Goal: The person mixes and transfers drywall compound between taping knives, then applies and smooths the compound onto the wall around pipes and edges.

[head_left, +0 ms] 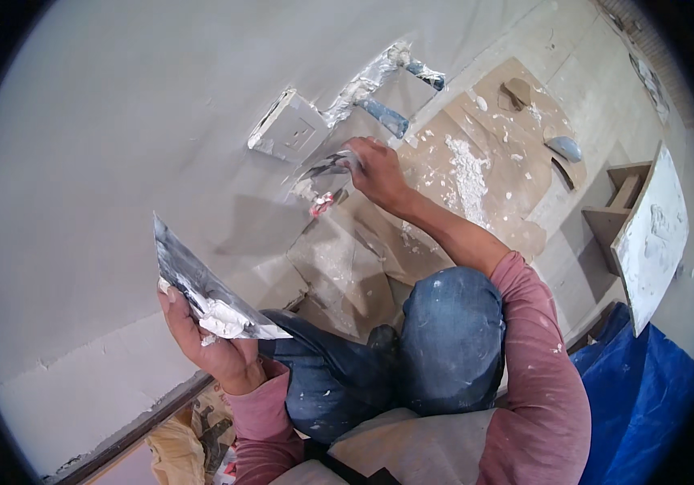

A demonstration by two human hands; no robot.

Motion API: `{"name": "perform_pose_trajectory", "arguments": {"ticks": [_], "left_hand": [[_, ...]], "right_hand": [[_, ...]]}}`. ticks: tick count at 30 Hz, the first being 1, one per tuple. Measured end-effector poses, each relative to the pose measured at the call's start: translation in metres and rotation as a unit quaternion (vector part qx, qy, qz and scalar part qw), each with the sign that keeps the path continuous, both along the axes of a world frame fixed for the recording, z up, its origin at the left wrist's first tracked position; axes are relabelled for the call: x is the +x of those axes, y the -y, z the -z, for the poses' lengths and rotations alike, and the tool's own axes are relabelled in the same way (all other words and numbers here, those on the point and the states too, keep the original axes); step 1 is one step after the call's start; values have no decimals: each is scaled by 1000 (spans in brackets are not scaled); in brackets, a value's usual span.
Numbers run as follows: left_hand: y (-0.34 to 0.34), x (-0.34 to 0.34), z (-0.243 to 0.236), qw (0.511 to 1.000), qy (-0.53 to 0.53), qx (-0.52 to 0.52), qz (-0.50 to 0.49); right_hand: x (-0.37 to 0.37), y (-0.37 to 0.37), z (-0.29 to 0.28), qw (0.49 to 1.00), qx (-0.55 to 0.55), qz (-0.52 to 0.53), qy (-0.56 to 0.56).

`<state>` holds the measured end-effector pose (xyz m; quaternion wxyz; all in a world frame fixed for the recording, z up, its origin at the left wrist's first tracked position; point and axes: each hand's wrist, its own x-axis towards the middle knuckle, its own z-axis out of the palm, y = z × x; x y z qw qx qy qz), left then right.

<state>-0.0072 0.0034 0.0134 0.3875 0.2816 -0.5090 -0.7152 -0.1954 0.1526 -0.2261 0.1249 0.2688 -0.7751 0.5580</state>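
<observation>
My left hand [206,339] grips a wide steel blade [193,275] carrying a lump of white paste [219,317]. My right hand [375,174] is closed on a small metal scraper [329,168], its blade at the grey wall [105,162] just below a white socket plate [289,131]. Under the scraper, a small red piece [321,204] shows amid white filler. Above and right of the plate, blue pipe pieces [381,115] sit in a channel smeared with white filler [367,77].
Brown paper [436,162] with white splatter covers floor along the wall, with scraps [517,93] and a grey curved piece [563,148] on it. A plaster-spattered board [650,230] on wooden framing stands at the right. A blue tarp [630,388] lies below it. My bent knee [452,331] is beneath my arms.
</observation>
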Motion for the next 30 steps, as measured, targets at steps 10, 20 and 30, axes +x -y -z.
{"name": "perform_pose_trajectory", "arguments": {"ticks": [10,20,30], "left_hand": [[-1,2,-3,1000,9,-6,29],[0,3,0,999,19,-23,31],[-7,1,-5,1000,14,-4,9]], "right_hand": [[4,-36,5,997,3,-80,6],[-5,-10,-18,991,37,-106,-78],[3,-44,15,995,-73,-39,54]]}}
